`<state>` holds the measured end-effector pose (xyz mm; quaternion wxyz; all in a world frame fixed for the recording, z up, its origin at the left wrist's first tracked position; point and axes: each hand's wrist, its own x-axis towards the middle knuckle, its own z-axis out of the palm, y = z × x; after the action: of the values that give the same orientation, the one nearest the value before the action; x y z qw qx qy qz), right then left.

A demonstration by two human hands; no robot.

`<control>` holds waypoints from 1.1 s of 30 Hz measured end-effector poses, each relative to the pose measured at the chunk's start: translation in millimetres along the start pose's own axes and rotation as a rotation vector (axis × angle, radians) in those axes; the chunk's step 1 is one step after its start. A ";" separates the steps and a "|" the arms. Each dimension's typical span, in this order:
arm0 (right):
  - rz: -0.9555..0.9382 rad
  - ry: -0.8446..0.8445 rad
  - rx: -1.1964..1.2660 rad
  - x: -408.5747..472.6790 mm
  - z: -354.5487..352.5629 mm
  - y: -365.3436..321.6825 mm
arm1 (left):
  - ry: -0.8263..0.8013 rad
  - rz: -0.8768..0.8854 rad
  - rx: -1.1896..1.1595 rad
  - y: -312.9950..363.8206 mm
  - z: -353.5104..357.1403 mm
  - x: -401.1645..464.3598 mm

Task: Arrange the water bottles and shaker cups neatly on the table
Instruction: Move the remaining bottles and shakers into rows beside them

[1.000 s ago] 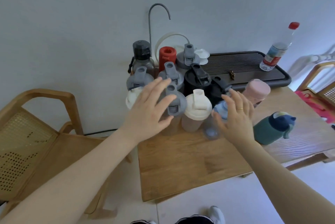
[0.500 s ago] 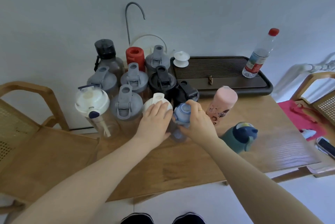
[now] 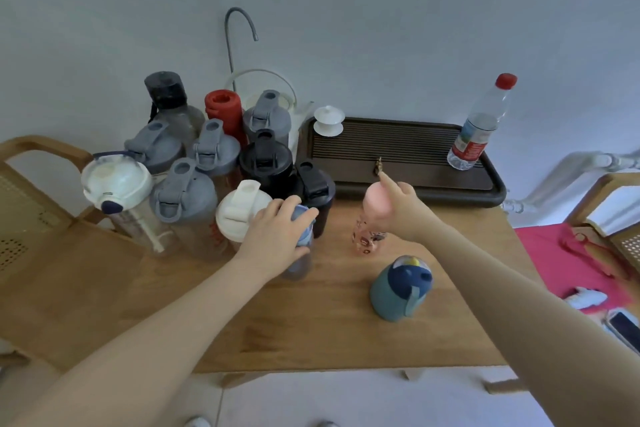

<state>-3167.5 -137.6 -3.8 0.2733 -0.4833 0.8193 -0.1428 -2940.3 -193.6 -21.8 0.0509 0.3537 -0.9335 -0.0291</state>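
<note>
Several shaker cups with grey [image 3: 183, 193], black [image 3: 266, 158] and white [image 3: 242, 210] lids stand bunched at the back left of the wooden table [image 3: 311, 316]. My left hand [image 3: 277, 236] grips the blue-lidded clear bottle [image 3: 301, 253] at the front of that bunch. My right hand [image 3: 403, 207] closes around the top of the pink-capped patterned bottle [image 3: 370, 229] in the table's middle. A teal bottle with a navy lid [image 3: 400, 288] stands alone near the right front. A red bottle [image 3: 223, 108] and a dark-capped one [image 3: 166, 91] stand at the back.
A dark slatted tea tray [image 3: 398, 149] lies along the back, with a white lidded cup [image 3: 328, 120] and a red-capped plastic water bottle [image 3: 481, 125] on it. A wooden chair [image 3: 38, 219] stands left. A phone [image 3: 623, 326] and red cloth [image 3: 568, 253] lie right.
My right hand let go of the blue-lidded bottle and moved right onto the pink-capped bottle. My left hand shifted from the white-lidded cup onto the blue-lidded bottle.
</note>
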 end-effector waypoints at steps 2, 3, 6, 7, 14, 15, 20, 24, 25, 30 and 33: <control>-0.016 0.035 -0.072 7.7 2.6 -5.0 | 0.029 -0.030 0.018 3.4 -1.0 -0.3; -0.026 0.052 -0.087 10.9 4.4 -8.5 | 0.036 -0.040 0.024 5.6 -1.7 -0.2; -0.071 0.078 -0.108 19.7 12.1 -21.7 | 0.009 -0.078 0.015 9.2 -0.3 1.8; -0.083 0.097 -0.112 23.1 14.7 -25.7 | -0.006 -0.090 0.021 10.0 -0.7 2.6; -0.104 0.057 -0.171 42.2 15.4 -28.0 | -0.062 -0.100 0.013 10.3 -3.9 4.9; -0.117 0.038 -0.150 37.7 11.7 -24.4 | -0.064 -0.098 0.006 9.6 -4.3 6.1; -0.236 0.012 -0.111 -28.5 -23.1 5.5 | -0.049 -0.084 -0.096 11.2 -3.9 11.4; -0.288 -0.154 -0.506 -80.8 -19.8 23.8 | 0.011 -0.043 -0.145 15.0 1.4 13.0; -0.263 -0.197 -0.573 -82.6 -11.9 27.3 | 0.012 -0.038 -0.147 16.3 1.9 14.7; -0.188 -0.185 -0.545 -68.3 20.2 41.9 | 0.010 -0.047 -0.125 23.5 1.9 19.8; -0.224 -0.098 -0.479 -59.2 28.1 33.7 | -0.006 -0.034 -0.152 22.4 0.9 16.0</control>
<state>-3152.4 -68.7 -25.0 0.1729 -0.6284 0.7568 0.0495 -2967.0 -187.5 -19.5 0.0742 0.3645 -0.9227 -0.1016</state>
